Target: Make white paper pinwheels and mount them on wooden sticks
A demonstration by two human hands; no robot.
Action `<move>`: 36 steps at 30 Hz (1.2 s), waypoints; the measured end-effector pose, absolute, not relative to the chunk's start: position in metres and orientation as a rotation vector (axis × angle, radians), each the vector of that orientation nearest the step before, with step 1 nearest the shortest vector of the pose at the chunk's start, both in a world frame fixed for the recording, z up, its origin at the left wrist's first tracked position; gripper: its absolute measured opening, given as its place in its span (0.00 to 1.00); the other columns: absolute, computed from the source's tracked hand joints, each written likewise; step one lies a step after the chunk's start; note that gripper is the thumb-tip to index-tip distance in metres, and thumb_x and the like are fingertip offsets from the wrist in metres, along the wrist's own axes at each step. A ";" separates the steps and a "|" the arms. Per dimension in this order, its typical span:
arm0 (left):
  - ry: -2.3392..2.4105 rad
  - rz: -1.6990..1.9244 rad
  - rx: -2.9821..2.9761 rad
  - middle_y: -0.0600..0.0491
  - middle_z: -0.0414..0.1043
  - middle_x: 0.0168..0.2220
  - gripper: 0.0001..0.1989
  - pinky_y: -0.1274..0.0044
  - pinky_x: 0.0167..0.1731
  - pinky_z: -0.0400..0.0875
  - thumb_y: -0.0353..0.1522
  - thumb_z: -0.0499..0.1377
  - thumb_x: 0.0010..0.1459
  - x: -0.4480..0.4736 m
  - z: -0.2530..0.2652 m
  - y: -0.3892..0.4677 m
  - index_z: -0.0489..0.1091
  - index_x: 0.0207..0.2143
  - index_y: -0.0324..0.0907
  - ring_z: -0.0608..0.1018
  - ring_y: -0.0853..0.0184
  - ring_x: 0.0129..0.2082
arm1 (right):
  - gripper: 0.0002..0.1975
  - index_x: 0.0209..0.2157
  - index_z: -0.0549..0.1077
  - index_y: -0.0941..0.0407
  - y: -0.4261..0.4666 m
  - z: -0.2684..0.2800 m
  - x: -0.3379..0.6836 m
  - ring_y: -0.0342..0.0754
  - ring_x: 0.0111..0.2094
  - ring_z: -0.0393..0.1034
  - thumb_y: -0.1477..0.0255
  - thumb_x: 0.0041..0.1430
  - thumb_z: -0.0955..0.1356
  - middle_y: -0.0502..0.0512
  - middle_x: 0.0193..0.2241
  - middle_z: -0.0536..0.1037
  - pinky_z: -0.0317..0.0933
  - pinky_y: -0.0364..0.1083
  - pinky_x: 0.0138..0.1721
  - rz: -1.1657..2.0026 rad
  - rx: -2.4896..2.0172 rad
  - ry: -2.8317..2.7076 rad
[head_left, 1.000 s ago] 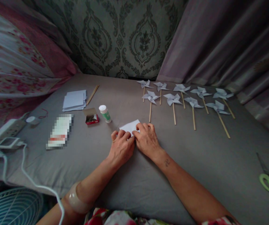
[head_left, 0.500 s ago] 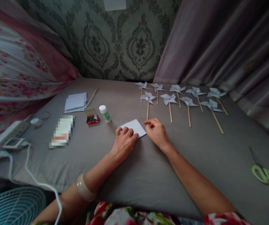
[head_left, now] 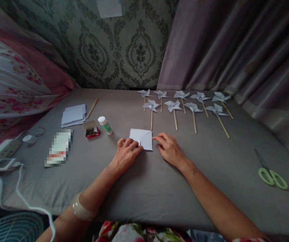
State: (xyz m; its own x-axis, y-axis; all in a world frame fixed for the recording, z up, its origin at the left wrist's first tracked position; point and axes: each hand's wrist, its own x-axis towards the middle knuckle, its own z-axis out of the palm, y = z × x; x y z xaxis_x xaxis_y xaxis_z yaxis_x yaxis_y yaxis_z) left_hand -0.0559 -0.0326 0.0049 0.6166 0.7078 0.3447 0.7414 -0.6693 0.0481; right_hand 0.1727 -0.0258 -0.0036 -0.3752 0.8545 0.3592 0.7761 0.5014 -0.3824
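Observation:
A white sheet of paper [head_left: 146,137] lies on the cloth-covered table in front of me, roughly square, with slanting cut or fold lines running toward its middle. My left hand [head_left: 128,153] has its fingers curled over the paper's lower left corner, gripping it; the thumb's contact is partly hidden. Beside the right edge, my right hand [head_left: 169,148] holds nothing, its index finger reaching to the edge and its thumb apart below. Whether that fingertip touches the paper I cannot tell. Behind stand out several white paper pinwheels [head_left: 173,106] on wooden sticks, lying in two rows.
Left of the paper are a glue stick [head_left: 105,125], an open small red box [head_left: 92,130], a stack of white paper [head_left: 73,115] and wooden sticks [head_left: 92,108]. Green-handled scissors [head_left: 272,176] lie at right. A power strip [head_left: 2,154] with a white cable sits far left.
The paper has turned from a diamond to a squarer position, and lines on its face now show. My right hand has extended its index finger. The whole view has shifted slightly.

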 end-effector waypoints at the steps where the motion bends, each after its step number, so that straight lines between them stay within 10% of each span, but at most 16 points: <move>1: -1.223 -0.528 -2.742 0.50 0.75 0.40 0.13 0.66 0.46 0.54 0.28 0.51 0.63 -0.057 0.005 -0.032 0.73 0.43 0.48 0.69 0.62 0.42 | 0.20 0.50 0.71 0.54 -0.026 -0.003 0.173 0.52 0.45 0.65 0.82 0.57 0.62 0.59 0.43 0.72 0.60 0.52 0.48 0.185 -1.313 -2.263; 17: -1.138 -0.633 -2.770 0.51 0.77 0.41 0.12 0.65 0.44 0.54 0.29 0.52 0.63 -0.065 0.004 -0.011 0.75 0.42 0.47 0.71 0.61 0.42 | 0.08 0.31 0.74 0.57 -0.036 0.001 0.165 0.47 0.37 0.65 0.74 0.63 0.65 0.55 0.33 0.73 0.54 0.47 0.40 0.015 -1.068 -2.439; 36: -1.398 -0.607 -2.765 0.52 0.78 0.41 0.09 0.63 0.46 0.52 0.33 0.53 0.63 -0.032 0.006 -0.020 0.75 0.37 0.45 0.72 0.61 0.43 | 0.04 0.29 0.74 0.55 -0.030 -0.003 0.153 0.46 0.37 0.69 0.76 0.56 0.68 0.52 0.33 0.74 0.60 0.46 0.42 0.584 -1.419 -2.077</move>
